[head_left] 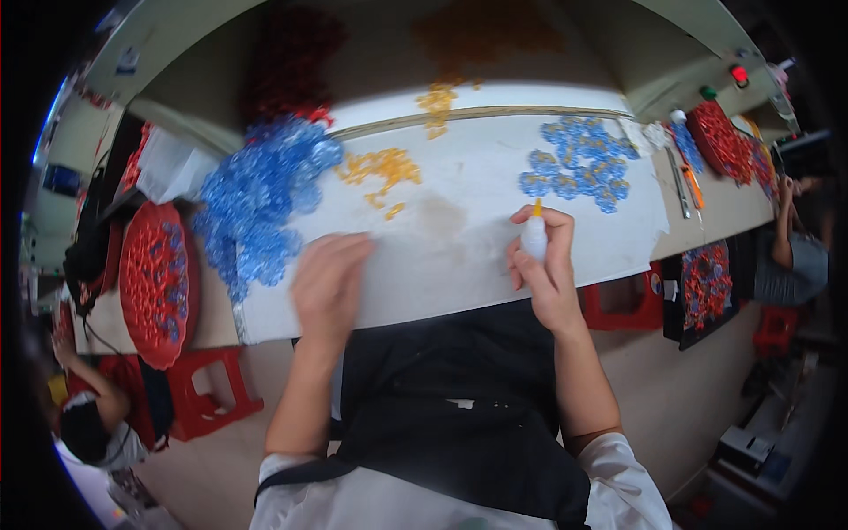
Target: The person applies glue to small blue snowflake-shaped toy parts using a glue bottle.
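My right hand (549, 269) is closed around a small white squeeze bottle (533, 237) with a yellow nozzle pointing away from me. My left hand (331, 283) hovers over the near left of the white work sheet (424, 283), smeared by motion, so its grip does not show. Beside it spreads a big heap of clear blue plastic pieces (265, 185). Farther off lies a small scatter of yellow pieces (380, 168). Beyond the bottle sits a cluster of blue pieces with yellowish centres (579, 159).
A red oval tray (159, 287) of red and blue pieces stands at left. At right are tweezers (678, 187), an orange-handled tool (693, 187) and a red heap (724, 141). Red stools (212, 393) stand below the table. Other people sit at both sides.
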Motion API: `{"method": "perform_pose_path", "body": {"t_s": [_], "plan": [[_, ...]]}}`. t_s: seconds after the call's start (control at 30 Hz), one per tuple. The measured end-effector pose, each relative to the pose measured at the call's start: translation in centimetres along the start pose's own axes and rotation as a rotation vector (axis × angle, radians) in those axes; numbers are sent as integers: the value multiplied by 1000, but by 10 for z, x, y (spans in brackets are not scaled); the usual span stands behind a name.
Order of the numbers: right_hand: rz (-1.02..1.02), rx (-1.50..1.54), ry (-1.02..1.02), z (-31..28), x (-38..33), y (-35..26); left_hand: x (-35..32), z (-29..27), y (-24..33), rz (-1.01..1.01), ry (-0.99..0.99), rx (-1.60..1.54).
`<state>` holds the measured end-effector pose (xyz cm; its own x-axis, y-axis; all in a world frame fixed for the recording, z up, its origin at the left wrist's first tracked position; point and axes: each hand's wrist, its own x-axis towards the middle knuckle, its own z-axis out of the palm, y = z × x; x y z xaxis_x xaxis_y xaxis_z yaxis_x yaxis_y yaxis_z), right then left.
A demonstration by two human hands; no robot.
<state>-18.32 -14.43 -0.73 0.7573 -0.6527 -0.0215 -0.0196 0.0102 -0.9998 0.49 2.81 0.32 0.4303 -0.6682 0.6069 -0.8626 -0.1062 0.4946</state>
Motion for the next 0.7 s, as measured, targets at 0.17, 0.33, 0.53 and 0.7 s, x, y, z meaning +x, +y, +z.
{"method": "perform_pose_path", "body": {"t_s": [0.17, 0.33, 0.53, 0.7], "plan": [[-138, -12, -55, 15, 1, -5, -11, 11, 4, -53, -202, -136], [-161, 34, -35, 16, 4, -2, -9, -13, -1, -182, -96, -130], [-82, 289, 65, 30, 8, 5, -14, -6, 4, -294, -226, 94], [-95, 426, 78, 38, 11, 3, -13, 2, -12, -78, -308, -32]]}}
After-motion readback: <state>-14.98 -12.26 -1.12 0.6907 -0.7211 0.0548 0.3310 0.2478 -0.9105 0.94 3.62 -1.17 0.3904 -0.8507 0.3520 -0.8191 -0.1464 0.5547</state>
